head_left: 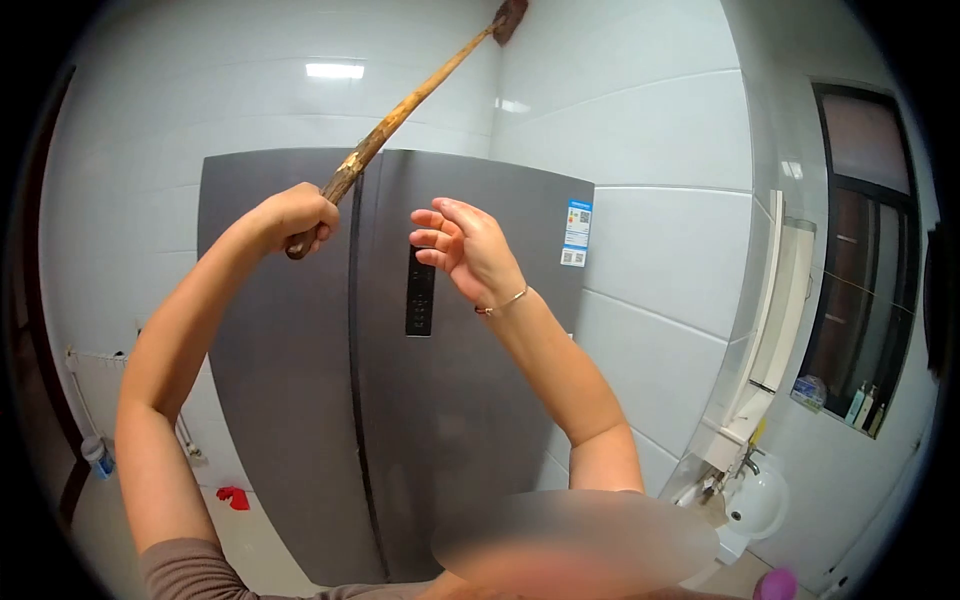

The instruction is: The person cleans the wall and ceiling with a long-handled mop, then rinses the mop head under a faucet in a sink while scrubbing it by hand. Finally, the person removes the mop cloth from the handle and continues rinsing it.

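My left hand [300, 218] is wrapped round the lower end of a long wooden pole [395, 122]. The pole slants up to the right, and its dark reddish-brown head [510, 20] is high up by the corner of the tiled walls. My right hand [465, 250] is raised to the right of the pole, holding nothing, its fingers loosely bent and apart. A thin bracelet circles that wrist. Behind both hands stands a tall grey two-door refrigerator [460, 400], with a black control panel [420, 300] beside my right hand.
An energy label [577, 233] is stuck on the refrigerator's right door. To the right are a white washbasin [757, 500], a dark-framed window [865, 250] and several bottles [862, 405] on its sill. A red cloth [233, 498] lies low at the left.
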The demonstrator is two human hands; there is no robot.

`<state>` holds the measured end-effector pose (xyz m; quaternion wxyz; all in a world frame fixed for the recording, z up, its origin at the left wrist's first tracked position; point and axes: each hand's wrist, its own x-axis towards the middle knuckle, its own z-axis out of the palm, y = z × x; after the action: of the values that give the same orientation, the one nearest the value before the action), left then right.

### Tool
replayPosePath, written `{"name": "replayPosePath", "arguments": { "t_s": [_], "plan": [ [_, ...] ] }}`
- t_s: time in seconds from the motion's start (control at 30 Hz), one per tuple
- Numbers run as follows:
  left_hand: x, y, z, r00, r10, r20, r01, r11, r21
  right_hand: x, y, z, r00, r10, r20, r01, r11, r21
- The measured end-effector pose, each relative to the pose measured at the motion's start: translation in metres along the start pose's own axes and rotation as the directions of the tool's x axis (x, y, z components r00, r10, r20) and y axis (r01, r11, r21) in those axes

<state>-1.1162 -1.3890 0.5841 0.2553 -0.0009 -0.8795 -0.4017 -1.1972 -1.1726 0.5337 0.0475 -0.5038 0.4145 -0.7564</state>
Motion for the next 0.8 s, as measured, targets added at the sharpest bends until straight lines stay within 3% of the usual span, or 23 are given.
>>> {"name": "replayPosePath", "arguments": {
  "t_s": [0.2,0.27,0.33,0.43,0.47,0.53,0.6,0.67,0.7,0.8],
  "plan": [
    [-0.056,0.001,-0.03,0.996,-0.064,0.07,0.069,0.995,-0.076,0.027,0.034,0.051,0.999,0.04,-0.023,-0.036,0.99,0.137],
    [-0.079,-0.009,-0.035,0.993,-0.07,0.095,0.078,0.994,-0.077,0.039,0.046,0.07,0.981,0.087,-0.171,-0.051,0.978,0.201],
    [-0.107,-0.013,-0.039,0.991,-0.076,0.112,0.084,0.995,-0.061,0.052,0.056,0.076,0.986,0.095,-0.138,-0.064,0.975,0.211],
    [-0.139,-0.028,-0.045,0.981,-0.095,0.172,0.117,0.985,-0.125,0.063,0.064,0.097,0.955,0.173,-0.241,-0.096,0.949,0.301],
    [-0.153,-0.031,-0.046,0.976,-0.104,0.193,0.135,0.978,-0.157,0.069,0.071,0.099,0.957,0.174,-0.233,-0.098,0.948,0.304],
    [-0.177,-0.038,-0.047,0.965,-0.143,0.219,0.179,0.971,-0.157,0.078,0.084,0.101,0.963,0.261,-0.067,-0.212,0.888,0.409],
    [-0.201,-0.05,-0.049,0.954,-0.196,0.226,0.235,0.959,-0.16,0.075,0.087,0.113,0.969,0.245,-0.017,-0.212,0.87,0.445],
    [-0.227,-0.055,-0.052,0.941,-0.22,0.256,0.268,0.949,-0.166,0.074,0.085,0.125,0.962,0.226,-0.153,-0.108,0.83,0.547],
    [-0.242,-0.054,-0.053,0.937,-0.262,0.229,0.31,0.928,-0.208,0.071,0.083,0.129,0.925,0.326,-0.197,-0.143,0.777,0.613],
    [-0.266,-0.069,-0.056,0.923,-0.269,0.274,0.349,0.887,-0.303,0.053,0.089,0.147,0.889,0.384,-0.248,-0.176,0.789,0.588]
  ]
}}
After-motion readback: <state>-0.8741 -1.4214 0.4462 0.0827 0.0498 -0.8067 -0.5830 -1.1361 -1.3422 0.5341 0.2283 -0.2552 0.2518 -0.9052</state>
